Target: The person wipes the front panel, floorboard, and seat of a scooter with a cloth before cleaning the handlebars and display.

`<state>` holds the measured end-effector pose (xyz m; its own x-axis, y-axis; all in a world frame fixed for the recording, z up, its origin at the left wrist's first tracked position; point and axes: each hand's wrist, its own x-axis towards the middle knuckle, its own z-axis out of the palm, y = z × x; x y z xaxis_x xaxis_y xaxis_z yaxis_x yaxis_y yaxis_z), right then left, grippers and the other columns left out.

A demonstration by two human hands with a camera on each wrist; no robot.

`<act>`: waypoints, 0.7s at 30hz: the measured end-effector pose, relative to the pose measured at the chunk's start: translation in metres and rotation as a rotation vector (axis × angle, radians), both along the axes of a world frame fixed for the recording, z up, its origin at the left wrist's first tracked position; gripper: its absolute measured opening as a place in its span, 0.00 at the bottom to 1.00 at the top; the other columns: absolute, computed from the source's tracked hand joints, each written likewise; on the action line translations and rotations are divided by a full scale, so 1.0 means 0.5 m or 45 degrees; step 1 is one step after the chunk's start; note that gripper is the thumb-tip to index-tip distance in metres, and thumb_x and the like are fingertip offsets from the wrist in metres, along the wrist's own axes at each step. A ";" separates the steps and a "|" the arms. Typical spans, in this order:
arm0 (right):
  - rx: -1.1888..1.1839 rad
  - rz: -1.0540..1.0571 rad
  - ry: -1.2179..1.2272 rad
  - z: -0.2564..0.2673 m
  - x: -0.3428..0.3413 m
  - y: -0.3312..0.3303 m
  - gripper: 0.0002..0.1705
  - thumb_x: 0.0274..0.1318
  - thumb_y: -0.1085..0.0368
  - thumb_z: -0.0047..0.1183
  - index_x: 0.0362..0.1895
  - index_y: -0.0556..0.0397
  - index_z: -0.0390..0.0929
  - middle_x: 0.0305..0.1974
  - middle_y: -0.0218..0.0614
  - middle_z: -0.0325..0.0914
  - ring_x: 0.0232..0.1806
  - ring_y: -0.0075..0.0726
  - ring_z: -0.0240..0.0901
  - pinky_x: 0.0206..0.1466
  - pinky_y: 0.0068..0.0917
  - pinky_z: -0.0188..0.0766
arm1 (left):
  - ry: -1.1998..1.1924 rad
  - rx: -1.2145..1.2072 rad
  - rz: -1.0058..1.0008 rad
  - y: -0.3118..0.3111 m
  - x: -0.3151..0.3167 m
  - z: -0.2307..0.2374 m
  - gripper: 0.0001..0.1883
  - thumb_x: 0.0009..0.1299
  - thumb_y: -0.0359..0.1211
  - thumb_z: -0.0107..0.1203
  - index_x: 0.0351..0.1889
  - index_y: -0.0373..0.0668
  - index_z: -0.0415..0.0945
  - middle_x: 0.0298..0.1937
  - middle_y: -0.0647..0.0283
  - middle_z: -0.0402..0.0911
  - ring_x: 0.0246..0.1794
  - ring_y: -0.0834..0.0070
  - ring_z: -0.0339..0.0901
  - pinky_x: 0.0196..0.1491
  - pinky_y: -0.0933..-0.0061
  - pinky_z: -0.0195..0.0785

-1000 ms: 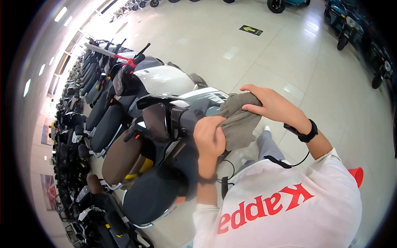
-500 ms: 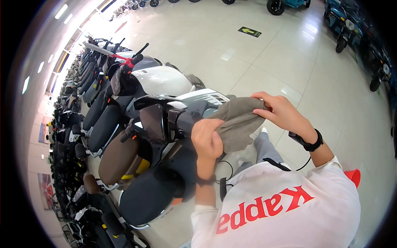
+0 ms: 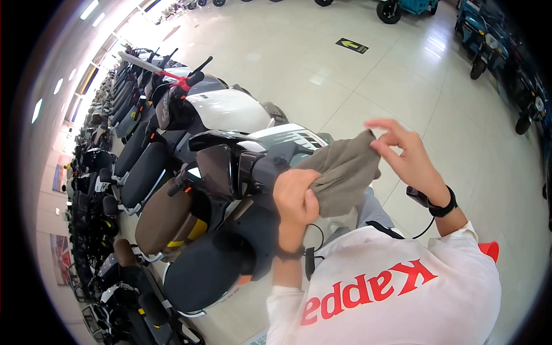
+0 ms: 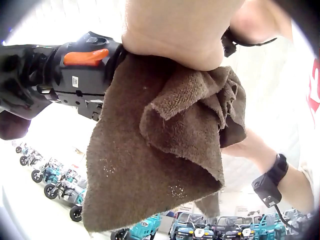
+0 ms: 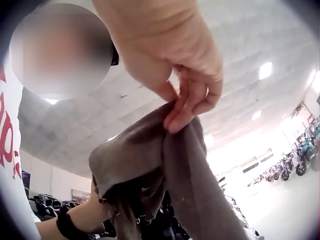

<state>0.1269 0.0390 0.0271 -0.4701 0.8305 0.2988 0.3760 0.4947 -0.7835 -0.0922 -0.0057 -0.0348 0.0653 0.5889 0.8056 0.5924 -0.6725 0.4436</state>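
Note:
A grey-brown cloth (image 3: 345, 175) is stretched between both hands beside a scooter's handlebar. The left hand (image 3: 295, 198) has its fingers curled round the cloth's left side at the handlebar end; in the left wrist view that hand (image 4: 175, 35) lies over the cloth (image 4: 145, 145), next to the black switch housing (image 4: 75, 77) with its orange switch. With thumb and fingertips, the right hand (image 3: 407, 161) pinches the upper corner. The right wrist view shows this hand (image 5: 175, 55) above the cloth (image 5: 132, 155), which hangs in folds. Whether the left hand also holds the grip is hidden.
Rows of scooters with dark seats (image 3: 207, 270) fill the left side. A white-fronted scooter (image 3: 230, 109) stands just beyond the handlebar. Blue vehicles (image 3: 489, 43) line the upper right, and a floor sign with an arrow (image 3: 352, 45) lies on the pale tiles.
The right hand has lifted a corner of the cloth and now holds it nearer the fingertips, with the cloth more spread out. The left hand stays at the handlebar end.

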 end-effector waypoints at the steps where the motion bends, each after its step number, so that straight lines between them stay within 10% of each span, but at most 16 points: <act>1: -0.026 -0.052 0.294 -0.009 -0.009 0.007 0.19 0.52 0.69 0.51 0.50 0.50 0.67 0.21 0.33 0.71 0.24 0.28 0.69 0.32 0.20 0.64 | 0.003 0.001 0.000 0.001 0.000 0.000 0.11 0.55 0.32 0.43 0.26 0.37 0.74 0.27 0.57 0.76 0.27 0.60 0.73 0.34 0.65 0.64; 3: -0.059 -0.106 0.584 -0.010 -0.027 0.022 0.19 0.51 0.69 0.51 0.50 0.51 0.68 0.27 0.34 0.74 0.29 0.28 0.72 0.38 0.19 0.66 | -0.005 0.010 -0.005 0.006 -0.002 -0.003 0.11 0.55 0.33 0.43 0.26 0.37 0.74 0.27 0.57 0.76 0.27 0.60 0.73 0.33 0.65 0.64; 6: 0.513 -0.159 0.194 -0.018 -0.048 0.034 0.21 0.51 0.64 0.54 0.50 0.53 0.68 0.39 0.40 0.73 0.35 0.37 0.72 0.44 0.22 0.66 | -0.004 0.012 -0.020 0.004 0.000 -0.004 0.11 0.55 0.33 0.43 0.27 0.36 0.74 0.27 0.57 0.76 0.27 0.60 0.73 0.33 0.65 0.64; 12: -0.354 0.150 -0.512 -0.020 -0.084 0.062 0.19 0.50 0.54 0.54 0.36 0.58 0.74 0.36 0.43 0.74 0.33 0.38 0.71 0.36 0.26 0.67 | 0.113 -0.099 0.021 0.000 0.002 0.028 0.11 0.57 0.34 0.44 0.28 0.36 0.74 0.28 0.56 0.76 0.30 0.58 0.73 0.36 0.66 0.63; 21: -0.795 0.695 -0.123 -0.073 -0.060 0.139 0.17 0.56 0.56 0.48 0.38 0.59 0.74 0.33 0.34 0.75 0.35 0.22 0.68 0.35 0.21 0.65 | 0.203 -0.453 0.084 -0.004 0.008 0.057 0.07 0.56 0.32 0.48 0.24 0.37 0.72 0.23 0.57 0.73 0.27 0.58 0.70 0.33 0.67 0.59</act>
<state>0.0971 0.1084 -0.0095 -0.8546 0.4778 -0.2036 0.2891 0.1121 -0.9507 -0.0883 -0.0076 -0.0064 0.1259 0.8365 0.5333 0.7098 -0.4515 0.5406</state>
